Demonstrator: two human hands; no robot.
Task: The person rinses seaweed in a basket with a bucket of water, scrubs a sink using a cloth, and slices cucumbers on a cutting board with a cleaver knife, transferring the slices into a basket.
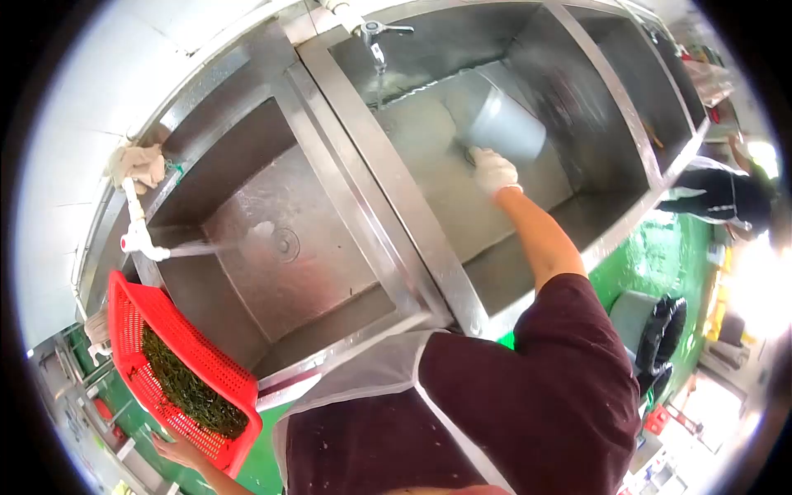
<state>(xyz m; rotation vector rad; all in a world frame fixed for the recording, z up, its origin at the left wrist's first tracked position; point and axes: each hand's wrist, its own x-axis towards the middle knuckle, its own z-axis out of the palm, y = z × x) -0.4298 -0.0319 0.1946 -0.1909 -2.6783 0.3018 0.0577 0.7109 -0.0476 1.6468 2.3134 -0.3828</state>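
Observation:
My right hand [496, 172], in a pale glove, is closed at the lower edge of a grey plastic pail [510, 128]. The pail is tilted and blurred inside the right sink basin [516, 223], which has water in it. Just how the fingers grip it is hard to make out. At lower left, my bare left hand [177, 451] lies against the outer side of a red perforated basket [183, 326], steadying it at the sink's edge. Dark green stringy vegetables [186, 384] lie in the basket, which is tilted.
Water runs from a white tap [142, 242] into the left basin [322, 272], near its drain [285, 245]. A metal-handled tap [378, 41] stands above the right basin. A cloth [139, 165] hangs on the pipe. Another person [714, 194] and lined bins [652, 330] are on the right.

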